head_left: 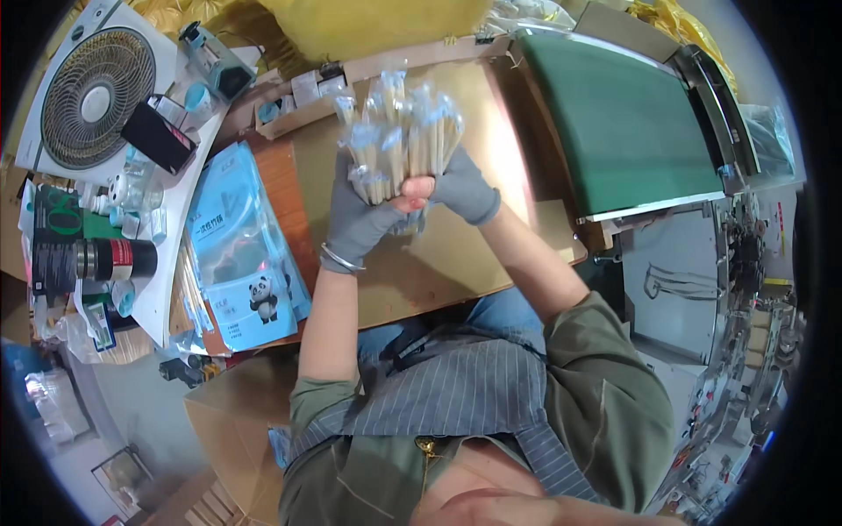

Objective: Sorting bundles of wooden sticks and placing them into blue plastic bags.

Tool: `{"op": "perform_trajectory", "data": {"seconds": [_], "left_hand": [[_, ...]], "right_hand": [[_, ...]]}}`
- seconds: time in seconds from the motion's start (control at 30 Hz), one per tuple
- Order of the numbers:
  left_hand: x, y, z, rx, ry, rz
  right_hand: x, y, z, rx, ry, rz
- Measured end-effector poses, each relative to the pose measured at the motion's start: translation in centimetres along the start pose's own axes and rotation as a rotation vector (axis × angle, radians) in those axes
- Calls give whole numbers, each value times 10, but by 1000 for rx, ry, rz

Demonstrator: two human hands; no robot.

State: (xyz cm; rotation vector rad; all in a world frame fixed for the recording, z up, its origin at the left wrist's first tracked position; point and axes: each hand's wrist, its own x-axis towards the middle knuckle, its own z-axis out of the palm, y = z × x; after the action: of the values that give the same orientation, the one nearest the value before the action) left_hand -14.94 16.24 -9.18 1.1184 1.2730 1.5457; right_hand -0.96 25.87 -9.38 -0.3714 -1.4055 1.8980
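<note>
A thick bundle of plastic-wrapped wooden chopsticks [399, 140] is held up over the work table between my two hands. My left hand [358, 213], in a grey glove with bare fingertips, wraps the bundle's left and lower side. From the right my right hand [467, 188], gloved the same way, closes round the other side. The fingertips of both meet at the front of the bundle. A stack of light blue and clear plastic bags [230, 228] with a panda picture lies on the table to the left of my left hand.
A green conveyor belt [614, 123] stands at the right. On the left, a white shelf [181, 254] carries a fan [95, 101], a dark phone [160, 136] and a black thermos [118, 259]. A cardboard tray [303, 116] sits behind my left hand; a cardboard box [232, 430] stands below.
</note>
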Motion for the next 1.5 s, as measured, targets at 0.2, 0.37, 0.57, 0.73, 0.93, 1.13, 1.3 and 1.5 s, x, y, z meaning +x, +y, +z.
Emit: {"op": "perform_trajectory", "data": {"seconds": [0.2,0.37,0.57,0.73,0.93,1.13,1.3,1.5], "left_hand": [[-30,-27,-5,-30,-107,51],[-71,-5,8,1,-108,-123],[-155,-82,49,-1094,-305,-412],[-189,-19,-37,139,-210,-395],[-279,-35,-236,1900,22,-294],[-270,-29,-252,1825,-41,130],[-274,-36,-271,1657,-46,105],[-205,-12,-219,1300,300,-173]], "right_hand": [[-30,-7,2,-112,-253,77],[-71,-35,73,-176,59,230],[-68,-31,57,-39,-617,645],[-98,10,54,286,-534,553],[-102,0,58,242,-361,560],[-104,-2,62,234,-351,557],[-101,-6,66,193,-340,538],[-99,-3,72,156,-378,571]]}}
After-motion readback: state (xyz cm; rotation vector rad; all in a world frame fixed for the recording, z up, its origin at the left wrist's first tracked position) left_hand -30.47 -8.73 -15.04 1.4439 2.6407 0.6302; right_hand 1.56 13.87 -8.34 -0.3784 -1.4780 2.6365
